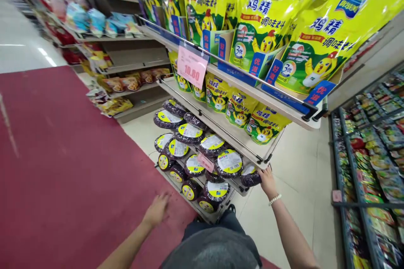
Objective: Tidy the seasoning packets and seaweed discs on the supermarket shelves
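My right hand (268, 181), with a beaded bracelet on the wrist, is at the right end of the lower shelf. Its fingers close around the outer side of a round pack of dark dried seaweed (250, 175), just under the corner of the shelf above; some fingers are hidden. Over the red floor hangs my left hand (157, 209), slightly blurred, fingers stretched forward and touching nothing. Ahead of it, more round seaweed packs (177, 148) with yellow and white labels lie stacked on the low shelves.
Yellow chicken-seasoning pouches (261, 21) fill the upper shelves, behind metal rails. A pink price card (192, 66) hangs from the top rail. Shelves of packets (375, 155) stand across the tiled aisle (299, 176) at right. Red flooring (63, 168) covers the left.
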Motion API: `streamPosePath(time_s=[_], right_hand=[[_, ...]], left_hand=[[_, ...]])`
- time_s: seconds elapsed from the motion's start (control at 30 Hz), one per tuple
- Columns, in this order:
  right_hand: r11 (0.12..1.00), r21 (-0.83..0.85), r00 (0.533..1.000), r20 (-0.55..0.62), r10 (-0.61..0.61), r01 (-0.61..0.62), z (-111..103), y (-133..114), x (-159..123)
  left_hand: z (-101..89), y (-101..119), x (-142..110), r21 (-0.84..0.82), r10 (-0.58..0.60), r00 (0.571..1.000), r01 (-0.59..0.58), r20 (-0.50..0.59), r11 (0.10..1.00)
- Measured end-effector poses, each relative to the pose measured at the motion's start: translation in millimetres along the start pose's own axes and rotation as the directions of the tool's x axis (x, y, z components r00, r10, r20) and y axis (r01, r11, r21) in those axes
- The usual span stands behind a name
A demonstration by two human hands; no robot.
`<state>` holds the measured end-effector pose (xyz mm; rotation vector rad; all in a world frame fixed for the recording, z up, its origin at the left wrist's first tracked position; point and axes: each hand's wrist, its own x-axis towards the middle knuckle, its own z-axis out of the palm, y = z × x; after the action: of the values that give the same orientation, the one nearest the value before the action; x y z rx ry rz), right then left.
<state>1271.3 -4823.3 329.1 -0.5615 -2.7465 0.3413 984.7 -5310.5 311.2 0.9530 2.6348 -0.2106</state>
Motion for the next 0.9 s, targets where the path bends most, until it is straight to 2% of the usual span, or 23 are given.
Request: streamPosePath(time_s=[0.07,0.17,0.27,0.3,0.37,0.47,0.57,0.67,0.73,0.8,0.83,0.9], right_hand=[[1.0,-0.002,1.0,0.015,0.026,-0.026,-1,-5,2],[0.998,-0.007,0.998,0.027,0.057,-0.057,1,-7,5],[0.998,-0.011,0.997,0.047,0.06,-0.059,3,-7,8],[0.998,-0.012,0.997,0.053,0.056,-0.056,3,-7,9],[0.999,-0.013,0.997,0.063,0.046,-0.045,2,-6,8],[1.0,-0.006,0.997,0.072,0.03,-0.029,0,-3,2],[0.999,0.008,0.997,0.064,0.034,-0.035,2,2,-8],[0.997,0.016,0.997,0.028,0.074,-0.075,4,14,-14],[0.995,0.022,0.995,0.025,0.095,-0.096,4,25,-14],[0.994,0.036,0.993,0.06,0.1,-0.103,0,36,-9],[0.994,0.05,0.992,0.082,0.098,-0.102,-3,40,-5],[0.992,0.096,0.992,0.101,0.077,-0.087,-7,43,2]], left_hand=[[-30.2,43,45,-0.001,0.209,0.972,-0.21,-0.105,0.978],[-57.8,124,94,0.061,0.455,0.873,-0.452,-0.174,0.89],[-63.8,192,122,0.154,0.581,0.782,-0.561,-0.224,0.814],[-62.7,209,129,0.18,0.6,0.765,-0.573,-0.233,0.8],[-58.6,231,142,0.197,0.609,0.761,-0.577,-0.224,0.793],[-52.5,239,161,0.141,0.601,0.78,-0.584,-0.173,0.799],[-50.5,229,174,0.108,0.621,0.771,-0.612,-0.14,0.784],[-56.8,215,176,0.11,0.626,0.771,-0.616,-0.115,0.78],[-68.3,210,177,0.124,0.63,0.768,-0.619,-0.112,0.776],[-85.9,211,179,0.105,0.625,0.762,-0.617,-0.17,0.78],[-96.2,213,181,0.064,0.597,0.771,-0.599,-0.223,0.798],[-116.7,218,187,-0.09,0.458,0.827,-0.51,-0.327,0.856]])
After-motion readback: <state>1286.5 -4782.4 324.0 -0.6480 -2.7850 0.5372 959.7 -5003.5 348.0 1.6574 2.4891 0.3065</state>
